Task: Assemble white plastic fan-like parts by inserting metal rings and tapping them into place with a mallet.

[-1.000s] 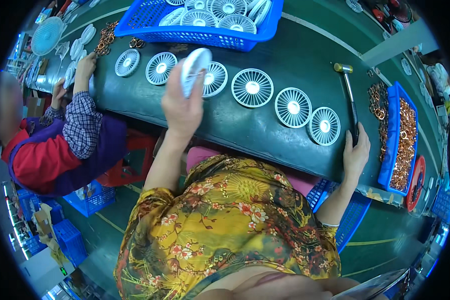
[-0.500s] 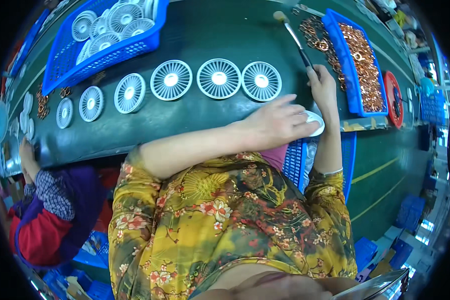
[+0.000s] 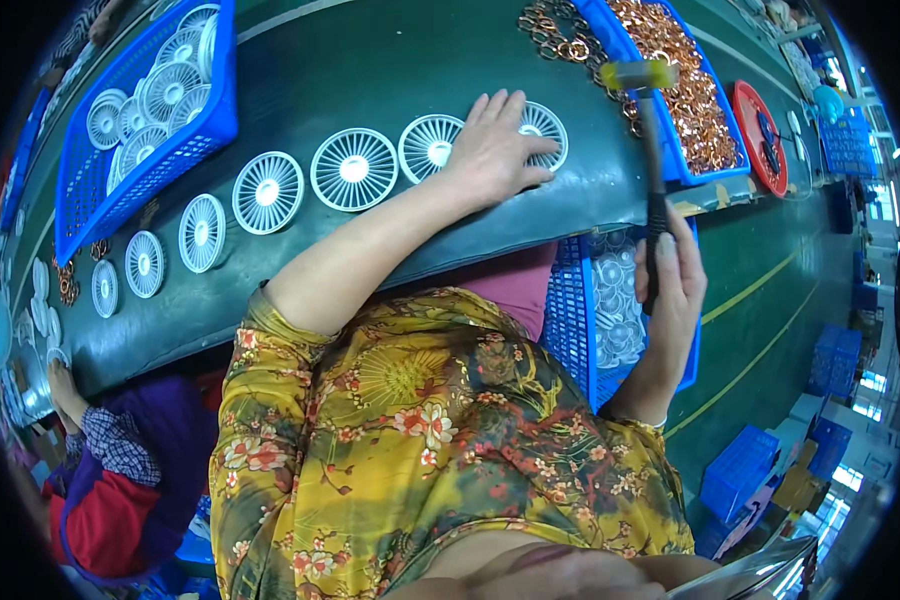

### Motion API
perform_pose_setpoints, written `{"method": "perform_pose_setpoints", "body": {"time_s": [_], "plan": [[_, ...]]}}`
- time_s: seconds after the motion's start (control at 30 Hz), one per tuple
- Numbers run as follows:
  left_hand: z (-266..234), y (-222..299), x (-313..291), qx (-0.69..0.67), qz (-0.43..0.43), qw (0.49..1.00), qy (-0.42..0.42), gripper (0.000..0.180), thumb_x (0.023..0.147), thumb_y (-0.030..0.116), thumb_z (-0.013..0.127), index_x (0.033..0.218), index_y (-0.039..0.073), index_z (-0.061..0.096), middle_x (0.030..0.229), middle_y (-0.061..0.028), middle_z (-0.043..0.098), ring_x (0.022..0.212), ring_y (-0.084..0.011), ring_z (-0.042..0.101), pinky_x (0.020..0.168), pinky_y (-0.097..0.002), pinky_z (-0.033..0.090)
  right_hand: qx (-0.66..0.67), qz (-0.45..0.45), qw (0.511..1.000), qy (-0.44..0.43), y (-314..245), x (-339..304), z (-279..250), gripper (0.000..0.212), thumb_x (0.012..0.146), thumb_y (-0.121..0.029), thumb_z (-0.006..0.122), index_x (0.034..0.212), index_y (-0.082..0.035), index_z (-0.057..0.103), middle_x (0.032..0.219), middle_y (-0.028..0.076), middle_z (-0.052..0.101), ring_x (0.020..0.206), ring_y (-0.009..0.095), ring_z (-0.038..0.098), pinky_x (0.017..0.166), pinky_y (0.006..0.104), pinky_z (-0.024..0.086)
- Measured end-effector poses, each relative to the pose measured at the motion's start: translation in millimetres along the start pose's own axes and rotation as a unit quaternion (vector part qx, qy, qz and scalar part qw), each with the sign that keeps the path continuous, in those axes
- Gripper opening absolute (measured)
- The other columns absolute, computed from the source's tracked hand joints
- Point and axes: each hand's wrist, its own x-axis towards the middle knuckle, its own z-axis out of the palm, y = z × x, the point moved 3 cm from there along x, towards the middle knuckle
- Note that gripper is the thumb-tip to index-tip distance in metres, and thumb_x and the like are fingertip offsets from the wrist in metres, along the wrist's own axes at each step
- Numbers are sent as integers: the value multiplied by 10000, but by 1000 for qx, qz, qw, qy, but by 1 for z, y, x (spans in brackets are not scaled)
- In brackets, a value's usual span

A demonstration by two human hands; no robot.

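Dark green workbench lies beneath the left hand, whose spread fingers partly cover the rightmost white spoked disc; six more discs curve away leftward. To that disc's right, the right hand grips a hammer by its black handle, head upward. Bare green stretches beyond the row, copper rings bound the right, and the near edge passes under the left forearm, which slants in from lower left, palm down.
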Motion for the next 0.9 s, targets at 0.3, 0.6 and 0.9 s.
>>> {"method": "perform_pose_setpoints", "body": {"time_s": [0.3, 0.6, 0.9], "plan": [[-11, -3, 17, -115, -107, 987, 26, 1057, 613, 352, 857, 1423, 31, 259, 1293, -219, 532, 1217, -395, 490, 1042, -449, 407, -227, -7, 970, -92, 41, 1, -8, 412, 967, -84, 502, 1379, -79, 498, 713, 24, 541, 621, 81, 485, 566, 250, 419], [-19, -9, 2, -221, -66, 969, 93, 1088, 576, 196, 851, 1446, 52, 213, 1193, -189, 599, 1120, -400, 540, 965, -459, 441, -283, -159, 940, -106, 64, 20, 33, 368, 956, -168, 480, 1317, -111, 523, 1137, 264, 597, 1013, 407, 610, 855, 465, 512], [-79, -26, -74, -1, -61, 998, 5, 1139, 614, 261, 863, 1485, 29, 166, 1441, -291, 314, 1383, -420, 259, 1154, -516, 144, -255, -76, 946, -185, 11, -42, 40, 390, 960, -193, 517, 1343, -113, 512, 1084, 218, 646, 942, 379, 645, 794, 415, 508]]}}
